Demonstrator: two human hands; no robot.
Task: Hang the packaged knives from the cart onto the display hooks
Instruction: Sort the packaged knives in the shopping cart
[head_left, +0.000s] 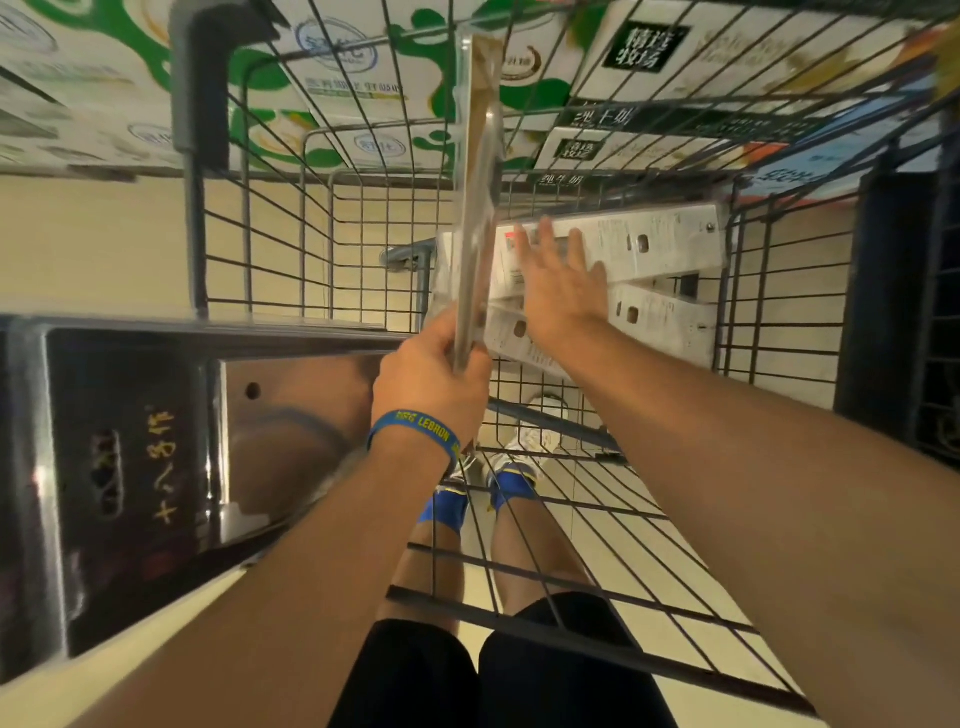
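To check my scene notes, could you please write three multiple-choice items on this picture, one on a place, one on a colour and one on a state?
1. Where do the white packages lie?
A. inside the wire cart
B. on the floor
C. on a display hook

2. What colour is the wristband on the left wrist?
A. red
B. blue
C. white

3. How is the right hand held?
A. fingers straight and spread
B. clenched round the cart's handle
C. lifting a package high

Answers:
1 A: the white packages rest stacked within the cart's wire walls.
2 B: the wristband below the left hand, which grips an upright packaged knife, is blue with yellow letters.
3 A: the right hand reaches over the white packages with its fingers straight.
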